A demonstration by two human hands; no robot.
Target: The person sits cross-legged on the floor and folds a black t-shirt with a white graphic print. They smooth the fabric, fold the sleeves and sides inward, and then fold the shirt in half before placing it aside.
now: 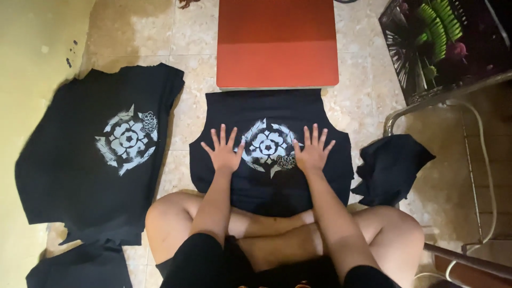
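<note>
I keep my left hand (224, 151) and right hand (312, 151) flat, fingers spread, gripping nothing, on the black printed shirt (269, 152) lying on the floor just below the red board (277, 42). I judge the shirt light, limp and easily creased, best taken by hem or shoulders. Left of the board lies a second printed shirt (101, 154); right of it, crumpled black cloth (392, 168) and a metal frame (442, 101).

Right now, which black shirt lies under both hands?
The middle shirt, below the red board. Both hands press flat beside its print; the left shirt lies untouched.
</note>
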